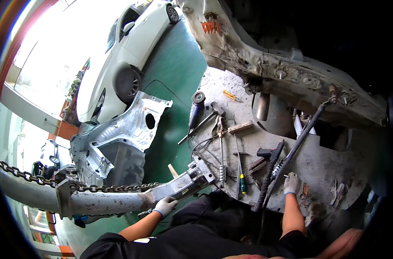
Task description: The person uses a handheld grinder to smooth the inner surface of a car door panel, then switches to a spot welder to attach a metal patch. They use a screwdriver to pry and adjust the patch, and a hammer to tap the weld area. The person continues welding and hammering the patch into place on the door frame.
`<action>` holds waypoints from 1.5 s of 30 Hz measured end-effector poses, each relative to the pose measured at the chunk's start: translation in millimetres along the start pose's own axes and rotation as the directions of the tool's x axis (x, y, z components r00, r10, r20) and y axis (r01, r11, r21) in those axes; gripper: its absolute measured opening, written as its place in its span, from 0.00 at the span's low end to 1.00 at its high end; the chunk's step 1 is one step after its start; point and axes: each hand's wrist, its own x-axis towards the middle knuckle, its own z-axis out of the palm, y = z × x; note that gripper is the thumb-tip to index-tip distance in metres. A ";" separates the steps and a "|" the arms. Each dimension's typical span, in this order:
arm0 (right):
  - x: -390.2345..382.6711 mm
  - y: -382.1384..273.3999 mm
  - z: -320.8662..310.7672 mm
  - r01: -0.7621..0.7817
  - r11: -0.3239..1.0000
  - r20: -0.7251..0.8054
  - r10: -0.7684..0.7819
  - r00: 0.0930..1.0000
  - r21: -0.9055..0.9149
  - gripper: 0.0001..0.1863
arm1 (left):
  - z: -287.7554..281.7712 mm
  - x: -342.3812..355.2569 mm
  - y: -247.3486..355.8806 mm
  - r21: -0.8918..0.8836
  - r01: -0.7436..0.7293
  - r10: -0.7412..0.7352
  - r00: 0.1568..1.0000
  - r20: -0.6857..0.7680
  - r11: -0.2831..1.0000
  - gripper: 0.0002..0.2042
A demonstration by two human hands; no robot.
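My left hand (165, 206), in a pale work glove, lies at the lower side of a grey metal beam (179, 186); its fingers point right, apparently flat. My right hand (291, 184), gloved too, is low over the grey metal plate (308, 166), its fingers drawn in. A thin pale tip sticks out at its left; what it belongs to is unclear. Just left of this hand runs a long dark hose or bar (296, 146), rising to the vehicle frame (287, 69). Beside it lies a black pistol-shaped tool (272, 155).
On the plate lie an angle grinder (197, 108), a hammer (216, 110), a green-handled screwdriver (242, 184) and an orange cutter (229, 95). A chain (114, 188) runs along a thick grey pipe (101, 203). Beyond stand a silver body panel (131, 123) and a white car (140, 41).
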 end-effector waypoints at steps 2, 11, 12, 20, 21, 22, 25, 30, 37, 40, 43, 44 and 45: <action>-17.1 -10.5 -8.6 -0.156 0.972 -0.098 0.175 0.980 0.176 0.08 | -0.9 8.7 40.4 0.087 -0.128 0.125 0.992 0.032 0.988 0.19; -152.5 -293.4 -179.0 -0.057 0.609 0.076 -0.005 0.997 0.791 0.08 | 53.2 6.0 144.6 -0.167 -0.665 0.655 0.602 0.456 0.728 0.28; -172.1 -314.6 -170.5 -0.096 0.439 0.120 -0.026 0.992 0.893 0.07 | 47.6 -20.5 166.1 -0.196 -0.599 0.594 0.590 0.547 0.776 0.24; -267.0 -290.5 -100.9 -0.380 0.924 0.625 0.273 0.731 0.042 0.31 | 42.6 45.3 67.0 0.074 -0.578 0.454 0.708 0.541 0.813 0.16; -281.1 -284.9 -97.5 -0.452 0.868 0.751 0.436 0.496 -0.205 0.30 | 44.7 69.4 41.5 0.036 -0.552 0.453 0.718 0.529 0.833 0.16; -302.5 -277.1 -89.0 -0.394 0.867 0.777 0.465 0.424 -0.304 0.27 | 43.6 90.4 23.4 -0.005 -0.525 0.453 0.730 0.512 0.851 0.16; -343.2 -258.7 -80.5 -0.599 0.799 0.824 0.298 0.482 0.061 0.19 | 26.0 134.9 -10.8 -0.029 -0.466 0.430 0.788 0.440 0.884 0.14; -298.6 -355.6 -228.2 -0.172 0.928 0.902 -0.257 0.345 0.331 0.17 | -36.1 123.2 28.2 -0.149 -0.260 0.299 0.860 0.413 0.954 0.15; -196.4 -385.4 -334.9 -0.069 0.922 0.503 -0.144 0.852 0.381 0.18 | -43.1 128.5 51.8 -0.655 0.103 0.245 0.875 0.417 0.749 0.10; -131.6 -379.7 -367.2 -0.154 0.919 0.260 0.058 0.964 0.364 0.18 | -42.7 133.6 69.6 -0.753 0.044 0.353 0.864 0.358 0.656 0.13; -60.3 -373.2 -382.9 0.053 0.961 -0.013 -0.052 0.999 0.272 0.19 | -63.3 126.5 109.8 -0.779 -0.075 0.450 0.849 0.277 0.622 0.17; -37.8 -376.9 -387.5 0.014 0.958 -0.031 -0.005 1.000 0.287 0.19 | -71.9 123.2 123.3 -0.769 -0.158 0.478 0.853 0.210 0.619 0.16; -14.5 -374.6 -388.6 0.049 0.972 -0.110 -0.025 0.994 0.231 0.19 | -79.0 128.0 137.1 -0.785 -0.244 0.532 0.837 0.126 0.569 0.16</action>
